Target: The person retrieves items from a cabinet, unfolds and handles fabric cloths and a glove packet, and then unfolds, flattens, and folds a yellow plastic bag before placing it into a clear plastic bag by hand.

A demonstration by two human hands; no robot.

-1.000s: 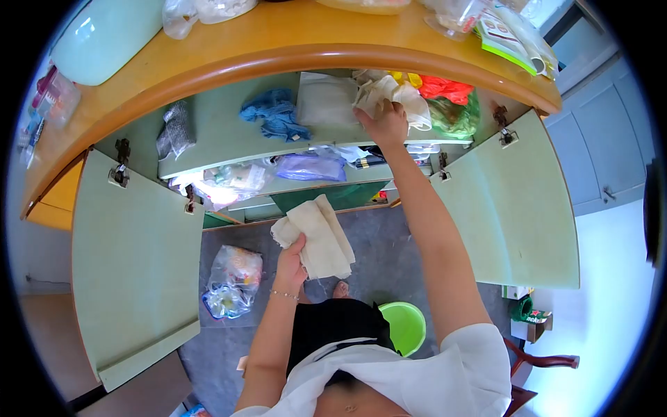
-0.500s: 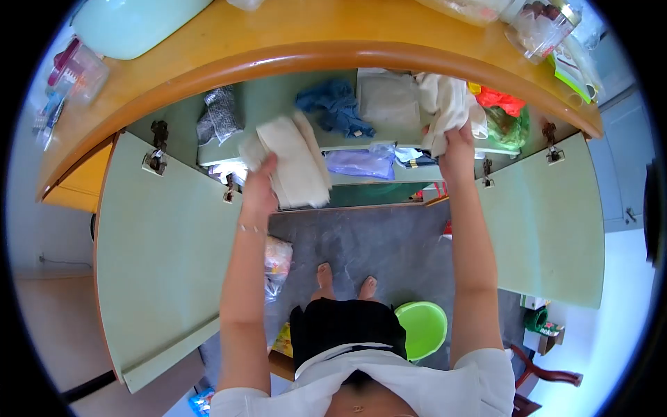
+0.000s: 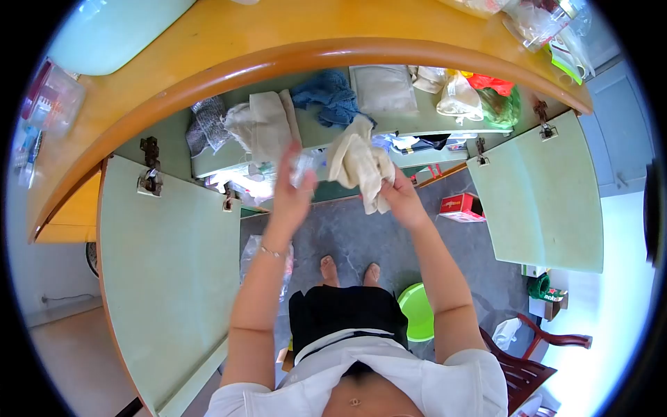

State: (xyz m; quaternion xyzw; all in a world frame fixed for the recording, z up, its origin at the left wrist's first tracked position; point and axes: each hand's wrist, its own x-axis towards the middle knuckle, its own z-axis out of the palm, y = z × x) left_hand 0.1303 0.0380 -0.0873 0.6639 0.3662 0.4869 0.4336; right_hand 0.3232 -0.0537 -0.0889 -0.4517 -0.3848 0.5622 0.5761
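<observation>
My right hand [image 3: 401, 198] grips a crumpled cream cloth [image 3: 358, 163], holding it up in front of the shelf edge. To its left, my left hand [image 3: 295, 194] is raised with fingers apart, somewhat blurred and holding nothing. Just beyond that hand, a folded cream cloth [image 3: 267, 125] lies on the upper cabinet shelf [image 3: 410, 125]. Beside it are a bunched blue cloth [image 3: 325, 97] and a flat packet in clear wrapping [image 3: 382, 89]. A grey patterned bundle [image 3: 207, 125] rests at the shelf's left end.
Two cabinet doors stand open, one left [image 3: 167, 278] and one right [image 3: 545, 198]. A white bag [image 3: 460, 99] and a green plastic bag [image 3: 501, 108] sit at the shelf's right. On the floor are a green basin [image 3: 417, 313] and a red box [image 3: 462, 207].
The folded cloth has left my left hand and lies on the shelf. My right hand has drawn the crumpled cream cloth off the shelf's right side, toward the middle.
</observation>
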